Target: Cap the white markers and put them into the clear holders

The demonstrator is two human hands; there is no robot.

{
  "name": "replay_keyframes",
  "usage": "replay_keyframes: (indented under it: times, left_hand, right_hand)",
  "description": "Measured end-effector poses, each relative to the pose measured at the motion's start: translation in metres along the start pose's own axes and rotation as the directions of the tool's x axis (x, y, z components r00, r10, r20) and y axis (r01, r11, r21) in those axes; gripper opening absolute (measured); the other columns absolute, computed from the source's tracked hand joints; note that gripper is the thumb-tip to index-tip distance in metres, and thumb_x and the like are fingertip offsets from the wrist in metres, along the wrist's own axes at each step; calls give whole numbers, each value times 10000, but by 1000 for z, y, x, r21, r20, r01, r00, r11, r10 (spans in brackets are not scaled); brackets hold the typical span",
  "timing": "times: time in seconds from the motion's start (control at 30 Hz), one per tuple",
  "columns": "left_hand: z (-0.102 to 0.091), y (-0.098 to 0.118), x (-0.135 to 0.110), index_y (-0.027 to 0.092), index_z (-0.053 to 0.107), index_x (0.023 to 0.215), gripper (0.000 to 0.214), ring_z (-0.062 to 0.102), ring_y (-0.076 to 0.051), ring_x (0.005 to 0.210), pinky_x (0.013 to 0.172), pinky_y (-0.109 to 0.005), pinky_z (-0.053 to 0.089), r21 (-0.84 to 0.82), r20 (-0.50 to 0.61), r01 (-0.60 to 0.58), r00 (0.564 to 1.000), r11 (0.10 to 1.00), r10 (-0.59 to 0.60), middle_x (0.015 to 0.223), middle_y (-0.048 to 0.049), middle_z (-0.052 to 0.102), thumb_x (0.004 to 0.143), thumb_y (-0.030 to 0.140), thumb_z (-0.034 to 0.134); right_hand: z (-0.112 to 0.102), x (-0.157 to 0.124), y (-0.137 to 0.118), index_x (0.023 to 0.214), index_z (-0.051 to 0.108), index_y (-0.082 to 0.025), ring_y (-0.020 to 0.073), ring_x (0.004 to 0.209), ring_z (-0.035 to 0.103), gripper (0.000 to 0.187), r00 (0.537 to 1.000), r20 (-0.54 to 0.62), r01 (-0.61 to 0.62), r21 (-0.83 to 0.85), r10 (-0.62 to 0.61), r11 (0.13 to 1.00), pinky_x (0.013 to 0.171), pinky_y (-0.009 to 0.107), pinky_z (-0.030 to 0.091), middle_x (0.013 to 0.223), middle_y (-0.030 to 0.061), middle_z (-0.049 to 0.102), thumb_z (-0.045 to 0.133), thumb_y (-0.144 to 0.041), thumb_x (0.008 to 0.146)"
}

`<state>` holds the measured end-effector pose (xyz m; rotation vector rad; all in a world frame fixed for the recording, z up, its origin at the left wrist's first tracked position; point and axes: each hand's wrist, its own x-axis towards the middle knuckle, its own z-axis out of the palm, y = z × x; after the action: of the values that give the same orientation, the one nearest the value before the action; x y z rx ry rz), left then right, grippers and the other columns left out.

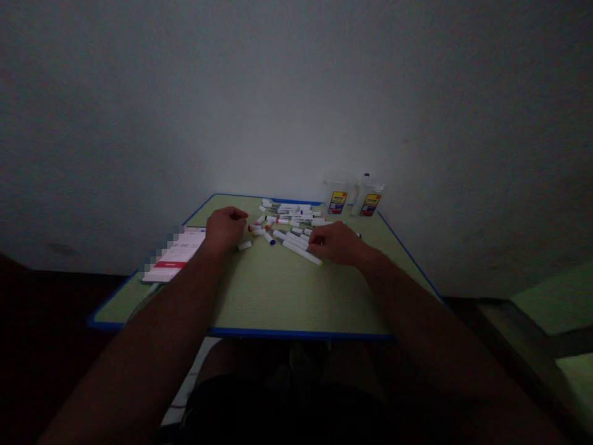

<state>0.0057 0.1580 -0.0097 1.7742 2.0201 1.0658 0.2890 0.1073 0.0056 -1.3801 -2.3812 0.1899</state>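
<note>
My right hand (337,243) is closed, its fingertips pinched on the end of a white marker at the right of the pile. Two white markers lie side by side beside it; the nearest marker (303,253) has a yellow tip end. My left hand (227,228) hovers left of the pile, fingers loosely bent and a little apart, with nothing visible in them. Just right of it are several short caps with coloured ends, among them a purple-ended cap (269,238) and a plain white cap (244,246). More white markers (296,210) lie heaped behind.
Two clear plastic containers (337,201) with yellow and blue labels stand at the back right, against the wall. A tablet (178,254) with a lit screen lies at the left, partly behind my left forearm. The green table (296,303) has a blue edge.
</note>
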Motion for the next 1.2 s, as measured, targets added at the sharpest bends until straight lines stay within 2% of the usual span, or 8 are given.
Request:
replay_keyframes:
  times: [0.23, 0.43, 0.57, 0.7, 0.8, 0.9, 1.03, 1.2]
  left_hand:
    - [2, 1, 0, 178, 782, 963, 225, 704, -214, 881, 773, -299, 504, 12, 5, 3, 1000, 1000, -3, 978, -77, 788, 805, 170, 621]
    - [2, 3, -1, 184, 787, 942, 219, 705, -232, 883, 809, -330, 516, 22, 33, -8, 999, 1000, 7, 962, -89, 788, 787, 164, 633]
    - [2, 4, -2, 183, 790, 929, 212, 707, -248, 902, 843, -357, 520, 37, 40, -20, 999, 999, 18, 984, -101, 787, 782, 164, 639]
    - [2, 2, -1, 173, 792, 953, 225, 706, -245, 886, 833, -351, 517, 31, 45, -25, 999, 999, 23, 981, -105, 786, 782, 174, 646]
    - [2, 2, -1, 170, 792, 961, 228, 710, -246, 905, 837, -343, 514, 42, 45, -30, 999, 999, 28, 998, -102, 788, 792, 181, 639]
    - [1, 3, -1, 167, 793, 973, 236, 713, -253, 935, 849, -344, 512, 54, 53, -36, 998, 998, 33, 1016, -107, 788, 800, 183, 633]
    - [2, 2, 0, 172, 798, 975, 239, 711, -269, 953, 859, -370, 518, 75, 63, -42, 997, 996, 38, 1036, -121, 787, 792, 187, 646]
    - [5, 1, -1, 194, 804, 1003, 259, 715, -267, 900, 810, -377, 529, 84, 127, -52, 991, 995, 41, 1019, -117, 788, 777, 218, 677]
  right_hand:
    - [2, 0, -5, 868, 782, -196, 130, 716, 648, 94, 988, 156, 18, -32, -13, 999, 634, 234, 366, 818, 7, 761, 736, -261, 818]
    - [0, 0, -13, 858, 758, -194, 138, 725, 645, 121, 975, 217, -27, -49, 37, 998, 621, 238, 354, 819, 11, 755, 783, -281, 777]
    - [0, 0, -16, 923, 762, -205, 155, 743, 649, 224, 967, 246, -55, -56, 68, 997, 622, 252, 365, 870, 23, 761, 814, -331, 745]
    - [1, 0, -16, 1022, 769, -195, 169, 768, 661, 283, 965, 259, -17, -61, 33, 998, 669, 264, 406, 899, 40, 762, 785, -284, 754]
    - [-1, 0, -15, 1097, 763, -172, 162, 763, 666, 326, 970, 244, -1, -33, 9, 999, 704, 261, 428, 871, 39, 758, 733, -209, 775]
    - [-2, 0, -12, 1133, 753, -159, 146, 720, 650, 356, 985, 169, -24, 7, 22, 1000, 697, 254, 425, 812, 23, 740, 718, -189, 780]
    - [0, 1, -7, 1094, 753, -157, 127, 678, 619, 320, 998, 61, -16, 84, 11, 996, 679, 248, 414, 777, 9, 715, 719, -197, 778]
    - [4, 2, -3, 1002, 736, -140, 114, 659, 583, 245, 999, 25, -39, 161, 36, 986, 656, 239, 404, 764, 5, 694, 708, -183, 763]
